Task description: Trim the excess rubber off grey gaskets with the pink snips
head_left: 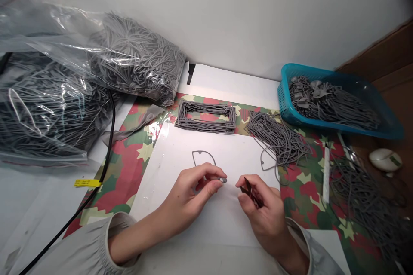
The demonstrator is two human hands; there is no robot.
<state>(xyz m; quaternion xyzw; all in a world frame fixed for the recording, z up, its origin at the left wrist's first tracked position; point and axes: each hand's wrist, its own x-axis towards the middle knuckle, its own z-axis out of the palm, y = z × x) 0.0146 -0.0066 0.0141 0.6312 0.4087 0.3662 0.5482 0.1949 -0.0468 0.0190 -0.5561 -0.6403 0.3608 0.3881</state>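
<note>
My left hand point(193, 193) pinches a thin grey rubber gasket point(212, 156) between thumb and fingertips. Its curved outline with a pointed corner shows behind the hand, and a small rounded tab point(223, 179) of it sticks out at the fingertips. In my right hand point(266, 210) is a small pair of dark snips point(248, 185), their two pointed blades apart and facing the left hand. A short gap separates the blades from the tab. Both hands are above a white sheet point(174, 172). Another gasket loop point(265, 161) lies on the sheet's right part, beside a heap of grey gaskets point(279, 137).
Behind the sheet, bundled gasket strips form a rectangle point(206, 128). A blue basket point(342, 126) of grey parts stands back right, near a white mouse point(385, 160) and another grey pile point(368, 202). Clear bags point(138, 60) of gaskets and a black cable point(108, 150) are at left.
</note>
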